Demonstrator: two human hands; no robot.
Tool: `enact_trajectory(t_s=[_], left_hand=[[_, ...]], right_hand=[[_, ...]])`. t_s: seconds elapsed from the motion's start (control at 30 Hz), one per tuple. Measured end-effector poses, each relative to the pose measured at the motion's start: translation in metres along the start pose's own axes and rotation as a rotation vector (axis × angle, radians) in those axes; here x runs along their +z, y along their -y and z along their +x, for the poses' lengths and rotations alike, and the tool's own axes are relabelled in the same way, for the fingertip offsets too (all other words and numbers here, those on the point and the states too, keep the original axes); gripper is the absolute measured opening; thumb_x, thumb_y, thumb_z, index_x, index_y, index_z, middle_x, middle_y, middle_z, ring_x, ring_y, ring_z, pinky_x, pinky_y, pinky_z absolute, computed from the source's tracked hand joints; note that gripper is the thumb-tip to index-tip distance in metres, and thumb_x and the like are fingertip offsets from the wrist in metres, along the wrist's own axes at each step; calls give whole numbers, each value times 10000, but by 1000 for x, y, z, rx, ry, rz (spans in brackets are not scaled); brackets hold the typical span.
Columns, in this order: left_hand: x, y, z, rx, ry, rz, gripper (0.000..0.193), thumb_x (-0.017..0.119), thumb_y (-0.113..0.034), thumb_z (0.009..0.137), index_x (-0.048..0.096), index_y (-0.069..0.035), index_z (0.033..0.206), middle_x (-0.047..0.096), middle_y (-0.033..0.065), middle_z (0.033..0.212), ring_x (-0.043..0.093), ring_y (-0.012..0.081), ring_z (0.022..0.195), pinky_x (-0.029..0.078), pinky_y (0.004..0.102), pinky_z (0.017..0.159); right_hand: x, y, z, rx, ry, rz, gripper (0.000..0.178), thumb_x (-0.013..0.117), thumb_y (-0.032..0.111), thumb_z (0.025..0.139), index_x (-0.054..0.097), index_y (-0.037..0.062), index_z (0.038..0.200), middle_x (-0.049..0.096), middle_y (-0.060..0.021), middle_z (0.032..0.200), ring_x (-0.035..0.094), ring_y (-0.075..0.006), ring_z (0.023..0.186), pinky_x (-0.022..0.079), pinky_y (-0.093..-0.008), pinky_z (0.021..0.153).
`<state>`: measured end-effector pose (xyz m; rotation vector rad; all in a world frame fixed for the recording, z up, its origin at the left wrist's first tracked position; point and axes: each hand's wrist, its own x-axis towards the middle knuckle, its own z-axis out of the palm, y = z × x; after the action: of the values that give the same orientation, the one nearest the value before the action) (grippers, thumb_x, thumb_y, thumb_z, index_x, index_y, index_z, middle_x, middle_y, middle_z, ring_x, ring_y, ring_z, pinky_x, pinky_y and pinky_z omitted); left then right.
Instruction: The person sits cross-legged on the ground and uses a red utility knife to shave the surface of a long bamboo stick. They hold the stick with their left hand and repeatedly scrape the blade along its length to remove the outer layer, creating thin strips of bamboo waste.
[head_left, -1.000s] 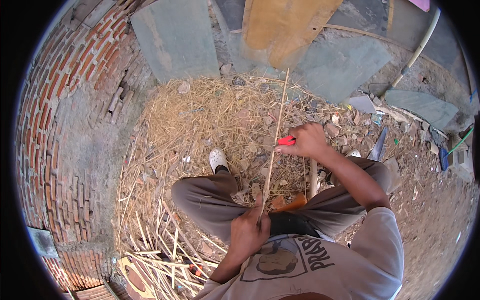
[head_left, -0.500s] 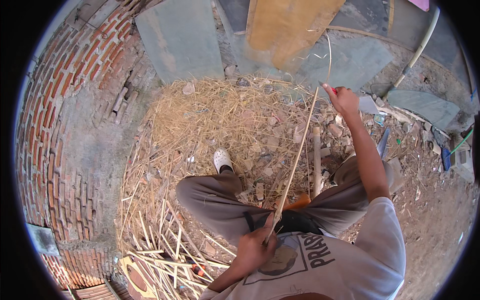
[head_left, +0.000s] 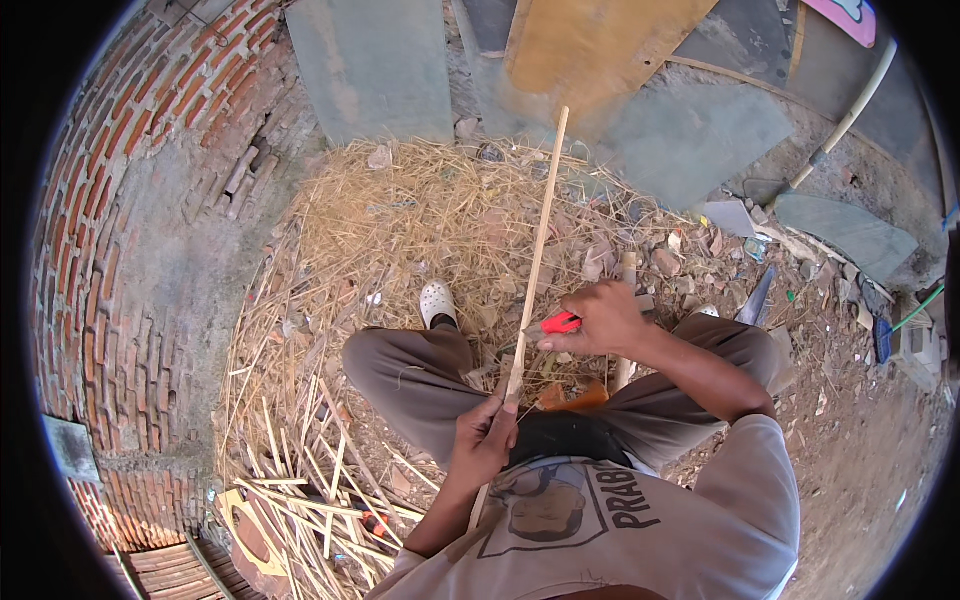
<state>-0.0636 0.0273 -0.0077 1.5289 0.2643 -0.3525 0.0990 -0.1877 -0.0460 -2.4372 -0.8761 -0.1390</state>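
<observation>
A long, pale bamboo strip (head_left: 545, 225) slants away from my lap, with its far tip over the shavings. My left hand (head_left: 485, 440) is closed round its near part, and the strip's lower end passes under the hand toward my shirt. In my right hand (head_left: 605, 318) is a red-handled knife (head_left: 560, 323), its blade pointing left at the strip just beyond my left hand. Whether the edge bites into the bamboo cannot be made out.
Straw-like shavings (head_left: 400, 220) cover the ground ahead. Cut strips (head_left: 320, 510) lie in a heap by my left elbow. A brick wall (head_left: 90, 330) rises at left; grey sheets (head_left: 375, 75) and a brown board (head_left: 600, 50) stand at the back. A pole (head_left: 628, 268) lies between my legs.
My right hand has come back from the strip's far end with the knife, close to my left hand. A thin curl near the knife is gone. The strip now points further left.
</observation>
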Motion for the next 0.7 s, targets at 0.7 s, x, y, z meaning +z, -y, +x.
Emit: enact_trajectory(t_s=[0.7], left_hand=[[23, -23, 5, 70, 64, 106, 428, 530, -81, 999, 454, 29, 1405, 520, -71, 874, 369, 3, 731, 318, 162, 625]], right_hand=[[-22, -47, 20, 116, -203, -156, 707, 642, 782, 673, 587, 90, 540, 517, -83, 468, 576, -313, 461, 458, -412, 477]])
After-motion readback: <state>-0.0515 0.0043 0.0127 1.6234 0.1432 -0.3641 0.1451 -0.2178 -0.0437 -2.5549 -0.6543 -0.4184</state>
